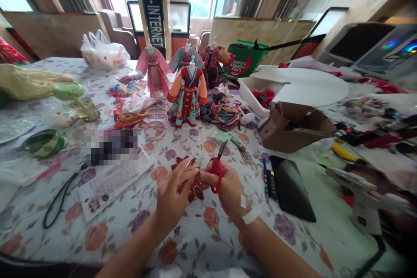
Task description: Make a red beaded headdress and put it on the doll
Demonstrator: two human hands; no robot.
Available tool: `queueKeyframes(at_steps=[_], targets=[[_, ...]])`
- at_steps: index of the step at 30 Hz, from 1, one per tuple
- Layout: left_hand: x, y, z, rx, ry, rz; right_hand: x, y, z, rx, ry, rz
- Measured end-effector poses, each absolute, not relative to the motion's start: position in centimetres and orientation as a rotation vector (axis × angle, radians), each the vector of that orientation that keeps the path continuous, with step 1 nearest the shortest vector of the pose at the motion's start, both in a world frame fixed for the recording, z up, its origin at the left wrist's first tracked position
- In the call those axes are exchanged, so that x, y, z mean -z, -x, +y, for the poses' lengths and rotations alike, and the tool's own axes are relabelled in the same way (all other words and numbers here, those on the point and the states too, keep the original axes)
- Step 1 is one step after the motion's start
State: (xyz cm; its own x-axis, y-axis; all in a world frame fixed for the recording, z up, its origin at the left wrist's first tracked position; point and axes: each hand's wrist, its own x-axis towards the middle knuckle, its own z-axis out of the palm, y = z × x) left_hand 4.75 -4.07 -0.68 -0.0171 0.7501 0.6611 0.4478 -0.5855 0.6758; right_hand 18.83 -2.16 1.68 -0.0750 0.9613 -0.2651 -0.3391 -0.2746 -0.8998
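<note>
Two dark red flower-shaped pieces [196,192] lie on the floral tablecloth, partly hidden under my fingers. Over them my left hand [174,189] has its fingers pressed together, and its tips meet those of my other hand. Whatever small thing is pinched there is too small to make out. Small red-handled scissors [217,174] hang on my right hand [230,189], blades pointing up and away. White tape is stuck on that wrist. Beyond my hands stands a small dress form in an orange and teal robe [188,95].
Behind are more dressed forms, one in a pink robe [153,71], and fabric scraps [223,110]. On the right are a cardboard box [293,132], a black tablet [293,189] and a glue gun [365,200]. To the left lie a bead sheet [114,186] and a tape roll [45,143].
</note>
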Motion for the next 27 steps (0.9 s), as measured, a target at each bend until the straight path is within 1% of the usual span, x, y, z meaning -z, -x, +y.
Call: queueKeyframes(at_steps=[6,10,14,18,23,25,27], targets=[[1.0,-4.4,-4.1,-1.725,-1.986,1.217,-2.2,-19.0,-2.3,-1.630,1.086,-0.800],[0.7,-4.0,-3.9,-1.727,-1.997,1.174,-2.7,-19.6,-2.1,-1.695,1.083,-0.916],[-0.2,-3.9,-3.7,-1.713,-2.099,1.089,-2.8,-20.0,-2.2,-1.609,1.138,-1.080],[-0.6,-4.0,-3.7,-1.718,-2.167,1.103,-3.4,-20.2,-2.3,-1.565,1.152,-1.206],[-0.2,-4.0,-3.7,-1.716,-2.234,1.015,-3.6,-20.8,-1.5,-1.721,1.108,-1.203],[-0.3,-4.2,-3.6,-1.720,-2.145,1.002,-3.3,-21.1,-1.2,-1.786,1.082,-1.181],[-0.5,-4.5,-3.6,-1.712,-2.016,1.044,-2.9,-21.1,-0.9,-1.767,1.061,-1.162]])
